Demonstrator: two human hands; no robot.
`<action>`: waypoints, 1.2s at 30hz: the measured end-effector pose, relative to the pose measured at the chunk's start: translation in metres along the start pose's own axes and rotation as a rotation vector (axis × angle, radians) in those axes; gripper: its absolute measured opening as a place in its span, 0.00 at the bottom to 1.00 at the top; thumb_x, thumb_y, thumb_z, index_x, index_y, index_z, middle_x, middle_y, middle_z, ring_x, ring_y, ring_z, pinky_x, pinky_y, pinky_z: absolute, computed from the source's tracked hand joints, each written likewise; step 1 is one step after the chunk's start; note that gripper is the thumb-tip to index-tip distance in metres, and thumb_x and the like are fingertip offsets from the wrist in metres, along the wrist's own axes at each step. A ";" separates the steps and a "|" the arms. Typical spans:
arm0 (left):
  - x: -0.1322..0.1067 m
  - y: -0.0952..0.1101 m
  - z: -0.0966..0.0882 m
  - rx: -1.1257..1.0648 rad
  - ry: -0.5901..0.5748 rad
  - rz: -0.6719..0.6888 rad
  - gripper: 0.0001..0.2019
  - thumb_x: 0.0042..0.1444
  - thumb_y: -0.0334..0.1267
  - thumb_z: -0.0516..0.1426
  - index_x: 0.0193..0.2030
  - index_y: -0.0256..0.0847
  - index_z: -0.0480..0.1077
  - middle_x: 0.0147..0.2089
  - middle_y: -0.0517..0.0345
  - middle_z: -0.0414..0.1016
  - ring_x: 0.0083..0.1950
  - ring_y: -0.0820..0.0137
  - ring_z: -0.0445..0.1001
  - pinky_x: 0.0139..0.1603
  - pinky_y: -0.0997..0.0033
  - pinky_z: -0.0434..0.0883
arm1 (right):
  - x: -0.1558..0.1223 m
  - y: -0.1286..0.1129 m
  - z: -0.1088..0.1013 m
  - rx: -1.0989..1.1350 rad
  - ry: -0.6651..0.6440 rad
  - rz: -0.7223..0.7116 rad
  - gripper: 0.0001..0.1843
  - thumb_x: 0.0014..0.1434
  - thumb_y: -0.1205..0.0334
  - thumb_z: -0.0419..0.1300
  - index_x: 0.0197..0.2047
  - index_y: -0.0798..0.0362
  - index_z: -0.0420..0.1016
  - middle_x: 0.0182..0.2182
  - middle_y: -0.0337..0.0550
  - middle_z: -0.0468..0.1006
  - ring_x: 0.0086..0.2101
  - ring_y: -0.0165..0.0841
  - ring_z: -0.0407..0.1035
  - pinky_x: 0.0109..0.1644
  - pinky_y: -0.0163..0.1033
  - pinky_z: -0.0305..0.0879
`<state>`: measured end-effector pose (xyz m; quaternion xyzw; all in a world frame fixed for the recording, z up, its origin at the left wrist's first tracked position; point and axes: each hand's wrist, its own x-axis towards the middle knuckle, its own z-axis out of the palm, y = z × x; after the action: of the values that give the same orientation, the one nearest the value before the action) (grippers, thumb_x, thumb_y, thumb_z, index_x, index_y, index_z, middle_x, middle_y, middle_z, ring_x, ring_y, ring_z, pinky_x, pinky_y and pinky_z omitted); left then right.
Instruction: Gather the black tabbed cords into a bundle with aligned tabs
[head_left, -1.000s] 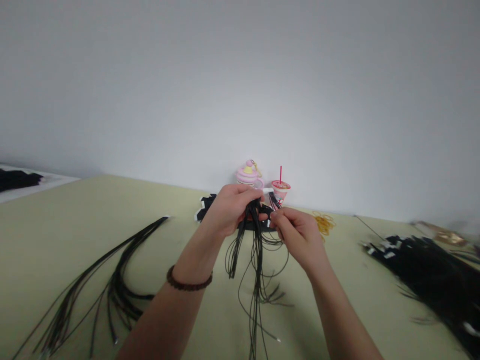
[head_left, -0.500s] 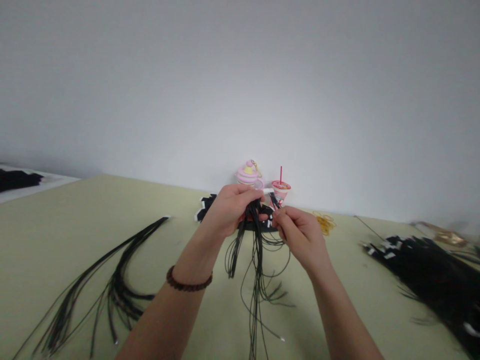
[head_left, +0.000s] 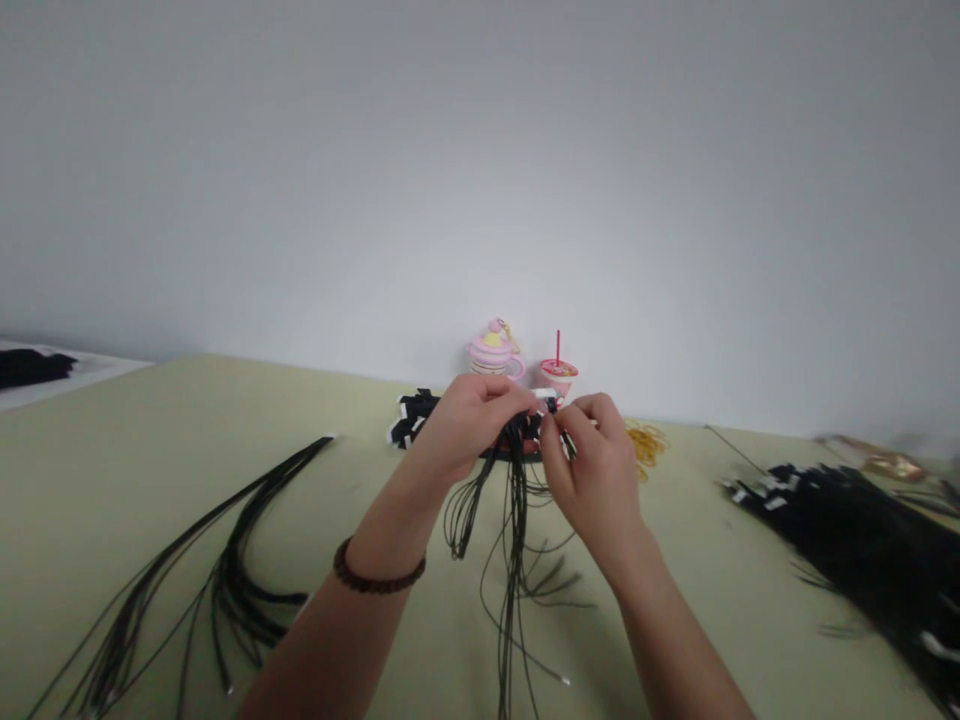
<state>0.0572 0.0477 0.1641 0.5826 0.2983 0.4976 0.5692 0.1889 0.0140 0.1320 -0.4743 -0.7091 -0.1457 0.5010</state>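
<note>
Left hand [head_left: 469, 428] clamps a bunch of black cords [head_left: 514, 500], right hand [head_left: 598, 465] pinching strands right beside it, both up over the green tabletop [head_left: 150, 480]!

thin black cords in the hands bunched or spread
Bunched: the thin black cords gather between the left hand and right hand, ends dangling.

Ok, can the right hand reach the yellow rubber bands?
Probably yes: the right hand is just beside the yellow rubber bands, with nothing visible between them, though it is busy at the black cords.
</note>
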 end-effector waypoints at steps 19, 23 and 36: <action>0.005 -0.010 0.003 -0.002 -0.009 -0.024 0.08 0.49 0.37 0.59 0.24 0.35 0.70 0.23 0.60 0.68 0.23 0.77 0.67 0.23 0.76 0.70 | 0.003 0.016 0.008 0.096 0.038 -0.210 0.08 0.61 0.72 0.48 0.31 0.58 0.64 0.44 0.59 0.68 0.46 0.37 0.64 0.51 0.46 0.64; 0.004 -0.013 0.003 0.030 -0.046 0.009 0.08 0.50 0.37 0.58 0.25 0.35 0.71 0.23 0.61 0.67 0.24 0.78 0.66 0.23 0.79 0.68 | 0.003 0.016 0.009 0.125 0.040 -0.189 0.08 0.61 0.72 0.48 0.30 0.57 0.63 0.42 0.57 0.67 0.44 0.36 0.64 0.50 0.45 0.64; 0.003 0.004 -0.012 -0.303 -0.066 -0.006 0.05 0.52 0.32 0.58 0.27 0.33 0.73 0.26 0.58 0.72 0.27 0.76 0.72 0.31 0.74 0.75 | 0.012 0.039 -0.017 0.557 -0.323 0.057 0.09 0.49 0.64 0.64 0.28 0.53 0.66 0.33 0.43 0.73 0.38 0.33 0.71 0.40 0.39 0.68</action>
<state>0.0461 0.0540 0.1664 0.5054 0.2025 0.5158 0.6614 0.2303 0.0284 0.1397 -0.3559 -0.7785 0.1453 0.4962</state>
